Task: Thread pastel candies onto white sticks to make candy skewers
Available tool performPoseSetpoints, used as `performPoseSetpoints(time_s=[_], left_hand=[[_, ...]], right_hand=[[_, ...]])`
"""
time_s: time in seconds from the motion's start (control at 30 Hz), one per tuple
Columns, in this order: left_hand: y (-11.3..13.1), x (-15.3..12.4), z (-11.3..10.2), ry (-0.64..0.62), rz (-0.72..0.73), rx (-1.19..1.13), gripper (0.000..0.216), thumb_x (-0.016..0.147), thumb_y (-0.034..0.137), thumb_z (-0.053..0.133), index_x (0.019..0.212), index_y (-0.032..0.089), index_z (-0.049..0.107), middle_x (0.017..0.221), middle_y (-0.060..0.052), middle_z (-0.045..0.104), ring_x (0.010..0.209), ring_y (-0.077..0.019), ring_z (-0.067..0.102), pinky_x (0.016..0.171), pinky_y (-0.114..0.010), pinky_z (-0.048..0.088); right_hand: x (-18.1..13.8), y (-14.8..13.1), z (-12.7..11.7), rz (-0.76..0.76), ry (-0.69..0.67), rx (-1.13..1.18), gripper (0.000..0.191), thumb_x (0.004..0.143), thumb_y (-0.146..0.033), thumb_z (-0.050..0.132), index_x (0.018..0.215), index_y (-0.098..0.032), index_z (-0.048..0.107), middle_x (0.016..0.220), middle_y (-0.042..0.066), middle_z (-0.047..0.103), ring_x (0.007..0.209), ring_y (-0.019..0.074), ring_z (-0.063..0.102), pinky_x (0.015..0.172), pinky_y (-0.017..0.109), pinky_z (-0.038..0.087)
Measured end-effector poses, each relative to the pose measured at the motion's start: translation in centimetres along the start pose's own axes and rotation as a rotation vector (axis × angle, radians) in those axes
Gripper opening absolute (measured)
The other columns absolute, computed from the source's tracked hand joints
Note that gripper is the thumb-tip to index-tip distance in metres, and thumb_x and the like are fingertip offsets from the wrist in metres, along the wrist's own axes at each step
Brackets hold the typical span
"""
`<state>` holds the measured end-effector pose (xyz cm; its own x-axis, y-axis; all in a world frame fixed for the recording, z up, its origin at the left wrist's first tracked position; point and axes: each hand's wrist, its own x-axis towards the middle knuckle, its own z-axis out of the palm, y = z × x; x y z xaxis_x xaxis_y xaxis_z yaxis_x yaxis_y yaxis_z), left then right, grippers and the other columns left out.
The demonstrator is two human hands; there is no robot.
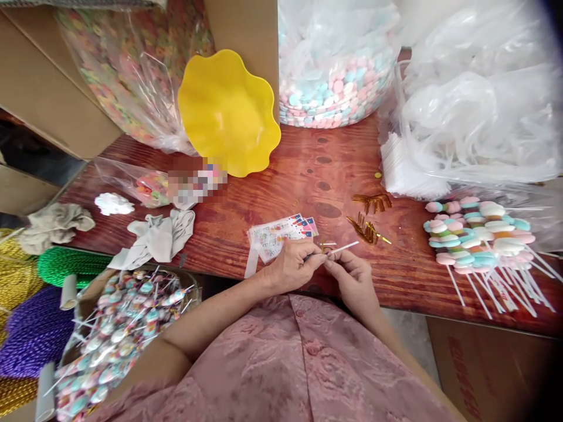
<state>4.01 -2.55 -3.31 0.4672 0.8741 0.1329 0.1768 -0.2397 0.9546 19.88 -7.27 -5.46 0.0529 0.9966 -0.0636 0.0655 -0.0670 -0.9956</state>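
My left hand (pixel 292 266) and my right hand (pixel 352 278) meet at the table's front edge, fingertips pinched together. From between them a thin white stick (pixel 345 247) points up to the right; its other end is hidden by my left fingers. Whatever small piece my right fingertips pinch against it is too small to make out. Beside my left hand lie printed clear bags (pixel 281 234), partly overlapped by it. Just beyond my right hand are two small bunches of gold twist ties, a nearer bunch (pixel 367 230) and a farther bunch (pixel 372 203).
Marshmallow skewers (pixel 479 228) lie on the right, before a pile of clear plastic bags (pixel 479 117). A yellow wavy bowl (pixel 229 114), a sack of ring candy (pixel 145 76) and a marshmallow sack (pixel 334 88) stand behind. Wrapped skewers (pixel 123 334) fill a box lower left.
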Motion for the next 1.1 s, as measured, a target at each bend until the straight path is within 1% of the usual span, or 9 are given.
performPoseSetpoints(time_s=[0.13, 0.23, 0.37, 0.43, 0.53, 0.73, 0.9, 1.0, 1.1], left_hand=[[0.2, 0.0, -0.7, -0.206, -0.307, -0.283, 0.025, 0.080, 0.030, 0.063, 0.061, 0.014, 0.061, 0.054, 0.003, 0.054, 0.050, -0.0065, 0.046, 0.049, -0.019, 0.035], [0.2, 0.0, -1.4, -0.462, -0.664, -0.594, 0.024, 0.069, 0.036, 0.074, 0.067, 0.013, 0.065, 0.052, 0.001, 0.059, 0.040, -0.0076, 0.048, 0.036, -0.017, 0.032], [0.3, 0.1, -1.8, -0.764, -0.836, -0.778, 0.030, 0.055, 0.034, 0.084, 0.066, 0.012, 0.066, 0.055, -0.004, 0.066, 0.036, -0.0131, 0.054, 0.029, -0.019, 0.036], [0.7, 0.2, -1.9, -0.859, -0.859, -0.779, 0.029, 0.054, 0.032, 0.086, 0.065, 0.013, 0.067, 0.055, -0.004, 0.067, 0.035, -0.0151, 0.055, 0.027, -0.021, 0.037], [1.8, 0.3, -1.9, -0.905, -0.853, -0.714, 0.025, 0.056, 0.030, 0.087, 0.064, 0.015, 0.069, 0.052, -0.003, 0.066, 0.033, -0.0146, 0.053, 0.026, -0.020, 0.035], [2.4, 1.7, -2.4, -0.975, -0.693, -0.584, 0.025, 0.060, 0.038, 0.087, 0.063, 0.018, 0.072, 0.054, -0.002, 0.066, 0.041, -0.0136, 0.056, 0.034, -0.022, 0.041], [3.0, 5.4, -7.0, -1.099, -0.467, -0.190, 0.026, 0.068, 0.045, 0.080, 0.073, 0.020, 0.077, 0.061, -0.001, 0.068, 0.050, -0.0133, 0.057, 0.045, -0.023, 0.045], [6.8, 5.8, -8.9, -0.748, -0.182, 0.081, 0.023, 0.074, 0.041, 0.077, 0.073, 0.018, 0.077, 0.061, -0.002, 0.066, 0.053, -0.0125, 0.056, 0.051, -0.024, 0.044], [10.4, 3.4, -7.2, -0.419, 0.311, 0.353, 0.014, 0.082, 0.026, 0.066, 0.072, 0.019, 0.073, 0.069, -0.004, 0.065, 0.066, -0.0143, 0.056, 0.064, -0.027, 0.043]], right_hand=[[0.3, 0.2, -1.0, 0.108, -0.286, 0.142, 0.024, 0.082, -0.040, 0.065, 0.075, -0.020, 0.054, 0.064, -0.003, 0.050, 0.059, 0.0118, 0.045, 0.055, 0.025, 0.036], [0.5, -1.5, -2.3, -0.298, -0.421, -0.192, 0.015, 0.092, -0.026, 0.053, 0.079, -0.020, 0.054, 0.071, 0.000, 0.054, 0.065, 0.0127, 0.048, 0.062, 0.028, 0.039], [0.4, -4.3, -3.7, -1.069, -0.479, -0.559, 0.023, 0.092, -0.010, 0.041, 0.099, -0.018, 0.061, 0.076, 0.004, 0.061, 0.072, 0.0162, 0.053, 0.071, 0.035, 0.046], [0.4, -5.1, -4.1, -1.232, -0.518, -0.633, 0.029, 0.092, -0.009, 0.041, 0.112, -0.015, 0.061, 0.078, 0.006, 0.064, 0.075, 0.0178, 0.055, 0.071, 0.036, 0.049], [0.7, -5.6, -4.4, -1.253, -0.585, -0.647, 0.029, 0.094, -0.011, 0.046, 0.120, -0.013, 0.059, 0.078, 0.005, 0.065, 0.073, 0.0173, 0.057, 0.070, 0.036, 0.050], [1.2, -6.3, -3.9, -1.246, -0.613, -0.762, 0.023, 0.098, -0.014, 0.039, 0.097, -0.019, 0.062, 0.078, 0.004, 0.065, 0.075, 0.0172, 0.057, 0.069, 0.034, 0.048], [1.0, -7.7, -3.5, -1.328, -0.427, -0.961, 0.021, 0.093, -0.008, 0.045, 0.085, -0.020, 0.059, 0.095, 0.003, 0.069, 0.094, 0.0192, 0.057, 0.084, 0.041, 0.043], [1.7, -7.7, -3.1, -1.288, -0.383, -1.057, 0.019, 0.090, -0.008, 0.049, 0.078, -0.021, 0.057, 0.077, 0.003, 0.064, 0.077, 0.0176, 0.052, 0.074, 0.038, 0.039], [3.6, -7.3, -2.8, -1.111, -0.349, -1.043, 0.017, 0.088, -0.015, 0.047, 0.074, -0.021, 0.054, 0.068, 0.003, 0.057, 0.066, 0.0170, 0.045, 0.063, 0.036, 0.034]])
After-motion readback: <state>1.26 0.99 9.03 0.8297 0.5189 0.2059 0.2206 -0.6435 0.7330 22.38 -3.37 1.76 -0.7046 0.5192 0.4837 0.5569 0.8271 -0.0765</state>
